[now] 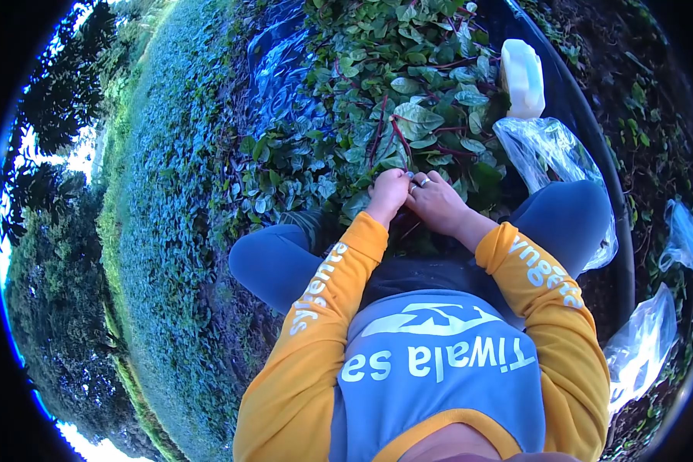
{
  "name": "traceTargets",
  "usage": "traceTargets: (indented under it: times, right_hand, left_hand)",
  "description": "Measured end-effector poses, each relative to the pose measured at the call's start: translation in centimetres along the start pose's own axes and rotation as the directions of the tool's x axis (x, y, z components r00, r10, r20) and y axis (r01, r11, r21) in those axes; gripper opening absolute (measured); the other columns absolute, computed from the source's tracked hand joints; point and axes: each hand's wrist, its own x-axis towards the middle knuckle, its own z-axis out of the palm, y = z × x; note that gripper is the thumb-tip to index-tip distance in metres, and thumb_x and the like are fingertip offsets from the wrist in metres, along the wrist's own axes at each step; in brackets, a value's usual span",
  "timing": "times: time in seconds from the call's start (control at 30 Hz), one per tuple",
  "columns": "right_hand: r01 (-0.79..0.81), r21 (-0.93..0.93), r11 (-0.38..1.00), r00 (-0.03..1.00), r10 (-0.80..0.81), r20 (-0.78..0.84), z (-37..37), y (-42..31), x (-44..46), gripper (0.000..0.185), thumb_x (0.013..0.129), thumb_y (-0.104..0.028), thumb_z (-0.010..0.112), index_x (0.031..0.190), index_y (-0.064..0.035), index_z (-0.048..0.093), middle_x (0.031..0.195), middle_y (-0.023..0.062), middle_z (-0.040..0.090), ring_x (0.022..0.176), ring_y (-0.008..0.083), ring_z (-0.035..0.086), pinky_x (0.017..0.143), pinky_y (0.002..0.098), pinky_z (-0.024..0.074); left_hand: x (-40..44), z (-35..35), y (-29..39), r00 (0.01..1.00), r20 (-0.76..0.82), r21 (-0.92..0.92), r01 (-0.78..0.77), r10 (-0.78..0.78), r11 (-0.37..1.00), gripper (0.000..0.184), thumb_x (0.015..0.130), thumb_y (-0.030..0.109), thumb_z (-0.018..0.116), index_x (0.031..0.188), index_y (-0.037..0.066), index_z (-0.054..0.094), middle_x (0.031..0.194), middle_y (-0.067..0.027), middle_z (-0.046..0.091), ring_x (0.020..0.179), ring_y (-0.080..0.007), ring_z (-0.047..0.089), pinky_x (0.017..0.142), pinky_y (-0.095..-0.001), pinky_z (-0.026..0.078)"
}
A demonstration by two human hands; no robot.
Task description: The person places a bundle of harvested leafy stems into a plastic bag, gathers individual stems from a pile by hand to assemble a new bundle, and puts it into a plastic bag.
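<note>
Green leafy stems (416, 123) with dark red stalks lie in a heap in front of my crossed legs. My left hand (389, 191) and my right hand (436, 202) meet at the near edge of the heap, their fingertips pinched together around the base of a red stalk (400, 137). Which stalk each hand grips is too small to tell apart. A ring shows on my right hand.
Blue plastic sheeting (273, 73) lies left of the heap. On the right are a white plastic container (523, 79), a clear plastic bag (550, 154) by my knee, and more bags (643, 346) on the ground. A leafy field (173, 192) stretches along the left.
</note>
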Motion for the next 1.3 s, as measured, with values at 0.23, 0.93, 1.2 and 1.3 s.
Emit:
traceTargets:
  times: [0.23, 0.93, 1.2, 1.3]
  right_hand:
    - [0.040, 0.015, 0.999, 0.997, -0.041, 0.068, 0.1, -1.1, 0.0, 0.013, 0.086, -0.017, 0.058, 0.096, -0.0151, 0.065, 0.092, 0.0002, 0.066, 0.099, 0.0214, 0.062, 0.088, 0.0368, 0.0426]
    - [-0.030, 0.056, 0.998, 0.994, 0.024, 0.110, -1.1, 0.0, 0.4, 0.014, 0.086, -0.015, 0.060, 0.099, -0.0125, 0.064, 0.094, 0.0046, 0.064, 0.102, 0.0236, 0.059, 0.086, 0.0370, 0.0424]
    - [-0.070, 0.066, 0.995, 0.991, 0.062, 0.120, -0.9, -0.1, 0.2, 0.018, 0.084, -0.013, 0.062, 0.101, -0.0116, 0.065, 0.097, 0.0055, 0.066, 0.106, 0.0250, 0.059, 0.088, 0.0378, 0.0426]
    - [-0.082, 0.063, 0.995, 0.988, 0.073, 0.139, -1.0, 0.0, 0.2, 0.020, 0.082, -0.011, 0.063, 0.103, -0.0106, 0.065, 0.099, 0.0069, 0.066, 0.108, 0.0266, 0.060, 0.095, 0.0396, 0.0424]
  left_hand:
    - [-1.4, -1.5, 3.3, 0.814, -0.331, 0.753, -0.077, 0.477, 0.653, 0.023, 0.095, 0.025, 0.059, 0.087, 0.007, 0.070, 0.094, -0.0147, 0.072, 0.091, -0.0368, 0.068, 0.081, -0.0423, 0.052]
    - [2.6, -11.9, 3.2, 0.975, -0.048, 0.401, 0.217, -0.216, 0.890, 0.052, 0.082, 0.046, 0.078, 0.104, 0.000, 0.072, 0.083, -0.0068, 0.071, 0.072, -0.0174, 0.066, 0.063, -0.0335, 0.050]
    - [3.6, -15.0, 2.2, 0.985, -0.160, -0.497, -0.026, -0.063, 0.867, 0.055, 0.083, 0.000, 0.074, 0.135, 0.000, 0.056, 0.101, -0.0063, 0.069, 0.089, -0.0197, 0.068, 0.081, -0.0332, 0.052]
    - [2.3, -18.5, 4.8, 0.978, -0.209, -0.554, -0.130, 0.014, 0.823, 0.060, 0.083, -0.010, 0.070, 0.139, -0.005, 0.050, 0.100, -0.0093, 0.069, 0.087, -0.0196, 0.069, 0.078, -0.0328, 0.056]
